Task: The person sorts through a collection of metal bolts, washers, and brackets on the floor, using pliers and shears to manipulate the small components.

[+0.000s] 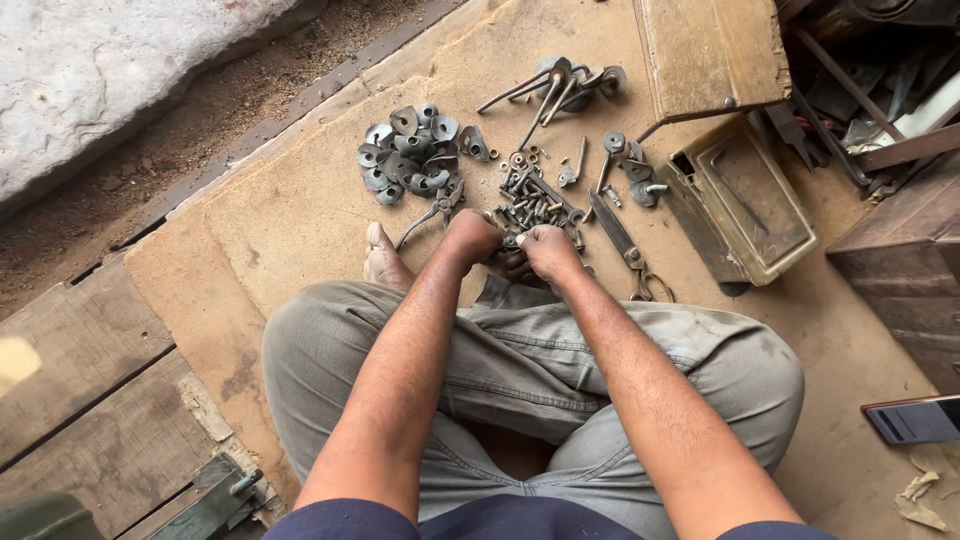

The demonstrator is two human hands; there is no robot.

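1. Bolts lie in a loose heap on the board floor just ahead of both fists, close enough to pick from without leaning, which fits someone sitting cross-legged over the work.
2. Curved metal washers sit in their own cluster up and to the left of the bolts, kept apart from them, seemingly sorted by kind.
3. Pliers rest between the washer cluster and the left hand, handles angled toward the person, within easy reach.
4. Left hand is curled into a fist beside the bare foot; its fingers are closed, but what they hold is hidden.
5. Right hand is also clenched, nearly touching the left, fingers closed on something small and dark that I cannot identify; the two fists meet as though working one piece together.
6. Long metal rods lie farther up, beyond the bolts.
7. An open metal box stands to the right, its lid back, near the parts.
8. A phone lies at the far right, well apart.
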